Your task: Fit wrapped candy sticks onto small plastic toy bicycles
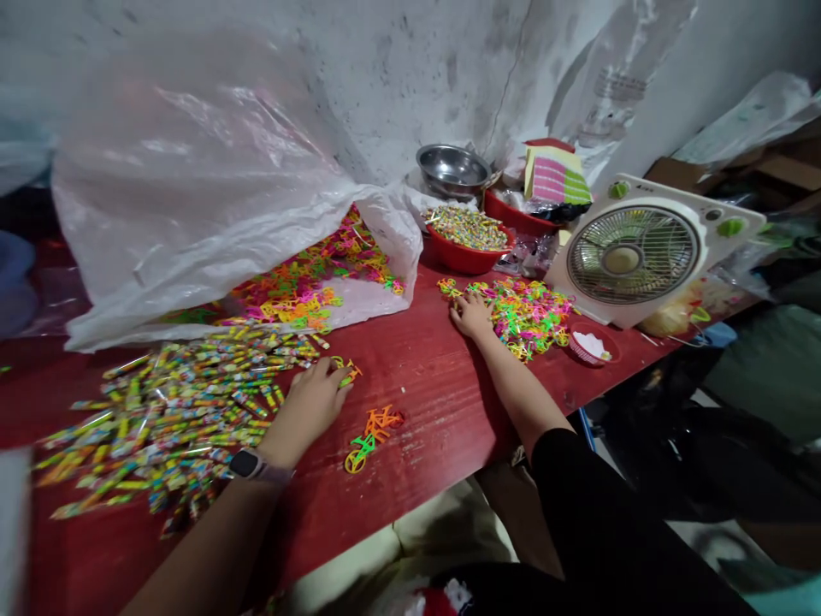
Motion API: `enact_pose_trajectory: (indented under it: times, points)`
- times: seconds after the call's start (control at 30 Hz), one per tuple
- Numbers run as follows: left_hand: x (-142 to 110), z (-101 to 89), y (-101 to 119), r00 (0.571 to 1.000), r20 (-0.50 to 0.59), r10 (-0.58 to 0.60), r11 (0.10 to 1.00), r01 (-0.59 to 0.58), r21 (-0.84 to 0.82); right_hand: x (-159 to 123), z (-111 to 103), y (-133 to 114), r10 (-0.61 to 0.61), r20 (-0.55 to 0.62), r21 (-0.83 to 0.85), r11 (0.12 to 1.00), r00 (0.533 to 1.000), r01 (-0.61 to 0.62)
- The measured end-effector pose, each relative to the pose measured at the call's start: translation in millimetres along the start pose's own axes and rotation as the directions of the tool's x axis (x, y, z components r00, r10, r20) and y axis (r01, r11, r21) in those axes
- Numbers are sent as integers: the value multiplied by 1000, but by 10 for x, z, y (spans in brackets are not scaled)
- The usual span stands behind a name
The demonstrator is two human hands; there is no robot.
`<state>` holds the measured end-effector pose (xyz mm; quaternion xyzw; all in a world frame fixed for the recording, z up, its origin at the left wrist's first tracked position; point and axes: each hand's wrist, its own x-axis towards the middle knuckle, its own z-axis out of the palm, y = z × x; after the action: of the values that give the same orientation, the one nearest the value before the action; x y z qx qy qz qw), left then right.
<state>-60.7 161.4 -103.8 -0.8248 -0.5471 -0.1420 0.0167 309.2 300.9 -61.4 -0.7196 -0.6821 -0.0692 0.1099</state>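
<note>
Touching plastic pieces (529, 316), hands (473, 315) apart, back from edge (404, 515), red tabletop (420, 368) between

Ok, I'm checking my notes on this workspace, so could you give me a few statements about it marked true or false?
1. A watch is at the wrist of the left hand. True.
2. The right hand is at the pile of colourful plastic pieces. True.
3. The fan stands left of both hands. False: the fan is to their right.
4. The heaped bowl is blue. False: the heaped bowl is red.
5. The large plastic bag gapes open. True.
</note>
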Motion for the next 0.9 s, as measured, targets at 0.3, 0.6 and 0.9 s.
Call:
enact_pose_trajectory:
  times: [0.3, 0.6, 0.9]
  points:
    - [-4, -155, 154, 998, 32, -45, 995, 48, -84, 296, -177, -546, -40, -110, 80, 996, 993, 49]
    - [21, -174, 83, 1000, -17, 16, 957, -20, -289, 95, 304, -2505, -706, 53, 421, 657, 706, 625]
    - [71, -261, -358, 950, -145, -275, 945, 295, 138, -190, 181, -2287, -514, 127, 418, 803, 848, 424]
